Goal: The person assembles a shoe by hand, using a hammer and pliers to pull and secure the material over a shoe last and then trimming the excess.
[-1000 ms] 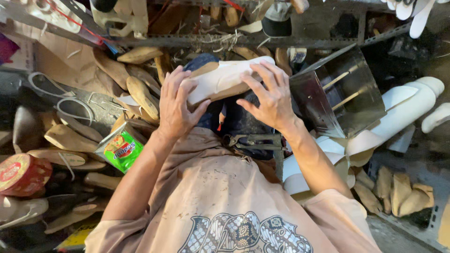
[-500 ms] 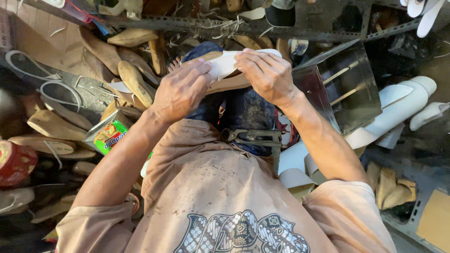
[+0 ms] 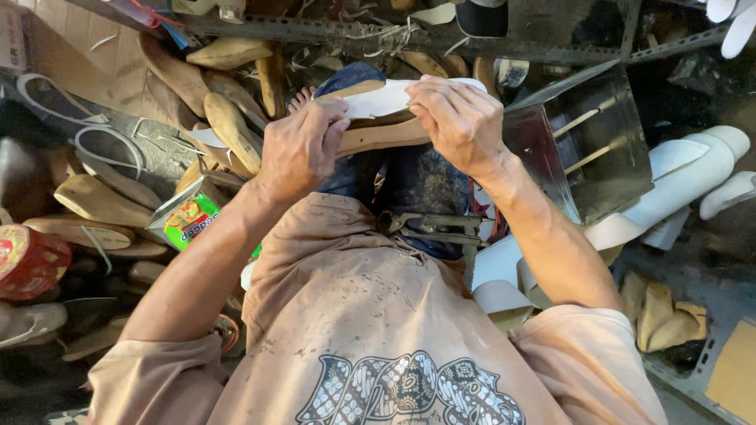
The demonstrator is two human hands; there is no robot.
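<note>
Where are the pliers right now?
In the head view the pliers lie flat on the person's dark-clothed lap, just right of centre. They sit below the wooden shoe last held by the left hand and right hand.

One head-worn camera looks steeply down, close over the person's chest and hands

Left of the fingers, tan wooden shoe lasts (image 3: 228,126) lie heaped beside loose white straps (image 3: 110,142). Below them sits a green and red packet (image 3: 189,222), with a red round tin (image 3: 27,260) further left. Just right of the fingers stands a shiny metal box (image 3: 587,153) holding thin sticks; beyond it lie white boot forms (image 3: 693,173). Beneath the fingers, metal pincers (image 3: 429,227) rest on dark stained cloth (image 3: 409,185).
</note>
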